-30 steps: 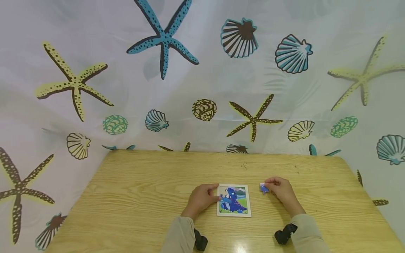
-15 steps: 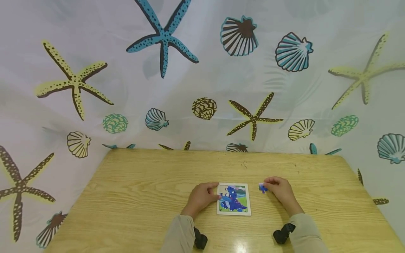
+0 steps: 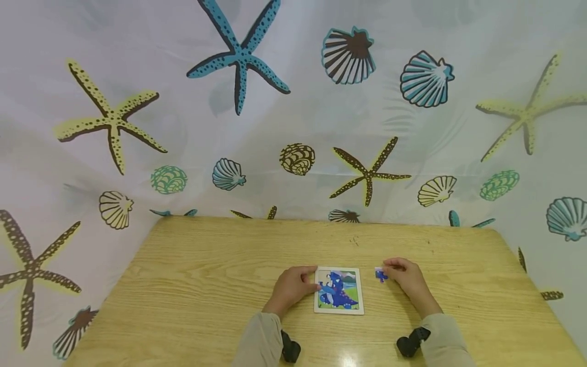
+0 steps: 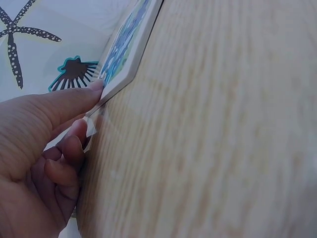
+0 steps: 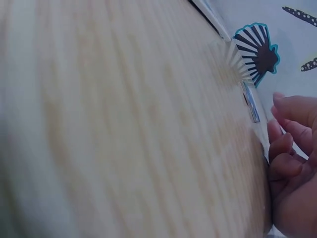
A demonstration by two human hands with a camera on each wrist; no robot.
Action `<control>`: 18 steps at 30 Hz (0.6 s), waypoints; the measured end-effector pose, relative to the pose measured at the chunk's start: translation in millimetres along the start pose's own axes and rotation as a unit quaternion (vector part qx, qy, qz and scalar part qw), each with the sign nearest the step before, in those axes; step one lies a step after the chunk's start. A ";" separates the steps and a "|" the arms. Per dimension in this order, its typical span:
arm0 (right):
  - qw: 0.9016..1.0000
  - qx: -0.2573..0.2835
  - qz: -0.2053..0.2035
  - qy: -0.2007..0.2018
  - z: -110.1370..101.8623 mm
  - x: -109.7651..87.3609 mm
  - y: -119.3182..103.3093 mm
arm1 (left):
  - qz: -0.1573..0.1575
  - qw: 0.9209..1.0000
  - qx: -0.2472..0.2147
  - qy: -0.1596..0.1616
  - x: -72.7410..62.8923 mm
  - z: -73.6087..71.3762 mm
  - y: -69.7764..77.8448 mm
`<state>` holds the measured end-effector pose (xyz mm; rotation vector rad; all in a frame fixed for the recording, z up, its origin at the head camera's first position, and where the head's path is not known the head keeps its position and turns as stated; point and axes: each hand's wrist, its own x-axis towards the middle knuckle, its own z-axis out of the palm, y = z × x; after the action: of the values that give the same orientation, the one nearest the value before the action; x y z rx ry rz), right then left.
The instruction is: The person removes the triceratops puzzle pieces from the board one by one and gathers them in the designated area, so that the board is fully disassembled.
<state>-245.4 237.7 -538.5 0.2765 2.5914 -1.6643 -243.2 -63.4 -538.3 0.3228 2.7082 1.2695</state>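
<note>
Jigsaw tray point(image 3: 361, 293): lies flat on the counter point(image 3: 215, 265), between the two hands; a pale rim frames a blue dinosaur with mountains and green ground, and a beige patch of bare base shows at its upper left.
Left hand point(image 3: 290, 289): holds the tray by its left side, thumb tip over the rim, index finger at the far left corner, the other fingers curled below the thumb in the left wrist view.
Jigsaw piece point(image 3: 380, 276): blue with a white edge, to the right of the tray and apart from it, just beside the right fingertips.
Right hand point(image 3: 409, 280): thumb and index finger narrow, almost together, at the far edge of the piece; the head view shows them overlapping it, the right wrist view a slight gap, so whether they grip it I cannot tell.
Sleeves: beige, left sleeve point(image 3: 259, 341) and right sleeve point(image 3: 446, 339), a black device at each wrist.
Curtain point(image 3: 270, 127): white, printed with starfish and shells, behind the counter and along its sides.
</note>
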 end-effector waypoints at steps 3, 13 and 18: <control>1.000 0.025 0.009 0.003 -2.0 -0.4 3.3 | 0.001 1.000 0.000 0.000 0.5 1.2 -1.3; 0.997 0.073 -0.006 -0.016 8.0 -4.0 -7.8 | 0.003 1.000 -0.002 0.005 -0.1 1.9 -2.4; 0.997 0.052 -0.042 -0.045 28.5 -6.8 -22.4 | 0.004 1.000 -0.003 0.007 -0.9 0.7 -1.2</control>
<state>-244.3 202.0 -529.4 0.0964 2.4885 -1.7979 -242.3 -63.8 -539.7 0.3264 2.7166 1.2862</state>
